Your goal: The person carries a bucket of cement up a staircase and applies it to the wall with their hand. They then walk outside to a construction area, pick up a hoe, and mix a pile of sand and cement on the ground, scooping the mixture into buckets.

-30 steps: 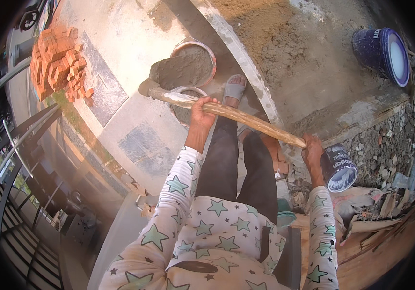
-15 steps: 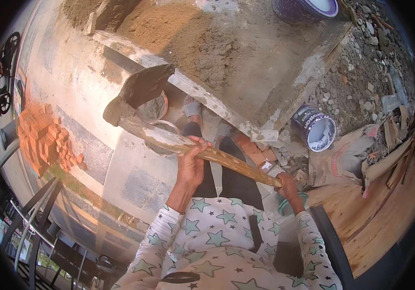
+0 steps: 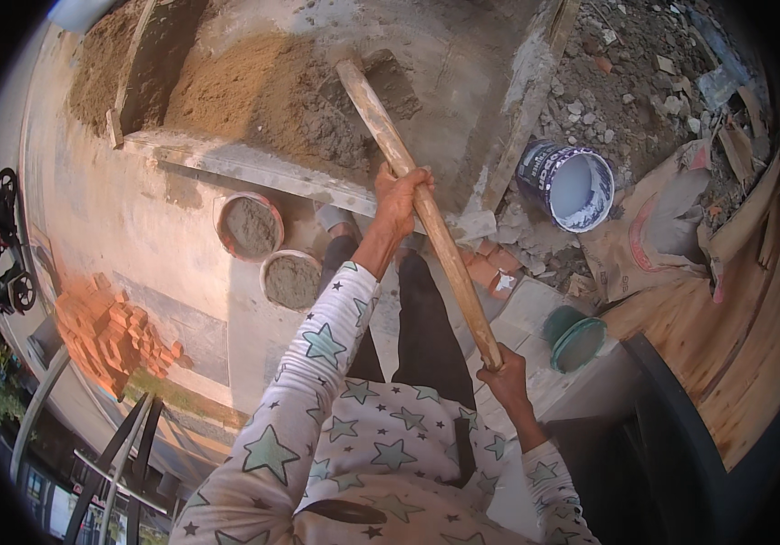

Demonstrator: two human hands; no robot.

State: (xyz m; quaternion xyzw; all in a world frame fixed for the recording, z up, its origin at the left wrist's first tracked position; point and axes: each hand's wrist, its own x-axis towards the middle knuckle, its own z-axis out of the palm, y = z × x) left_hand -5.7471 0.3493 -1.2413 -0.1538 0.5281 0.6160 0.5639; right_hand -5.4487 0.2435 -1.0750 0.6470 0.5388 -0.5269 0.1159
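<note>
Both my hands grip the wooden handle of a hoe (image 3: pixel 452 263). My left hand (image 3: pixel 399 202) is wrapped round the middle of the shaft, while my right hand (image 3: pixel 505 380) holds its lower end near my right hip. The far end of the hoe reaches into grey wet mortar (image 3: pixel 392 82) inside a board-edged mixing bed, and its blade cannot be clearly made out there. Brown sand (image 3: pixel 231 86) lies to the left of the mortar. A pale wooden board (image 3: pixel 244 166) edges the bed's near side, just ahead of my feet.
Two buckets of mortar, one reddish (image 3: pixel 251 227) and one pale (image 3: pixel 292 280), stand left of my legs. A dark paint pail (image 3: pixel 579 189) with whitish liquid, a torn paper sack (image 3: pixel 658 232) and a green bucket (image 3: pixel 577 341) are at right. Orange bricks (image 3: pixel 113 331) are piled at left.
The hoe has swung from raised at the left, its blade in full view, forward and down into the mortar. My left arm has stretched forward; my right hand has shifted slightly lower and left.
</note>
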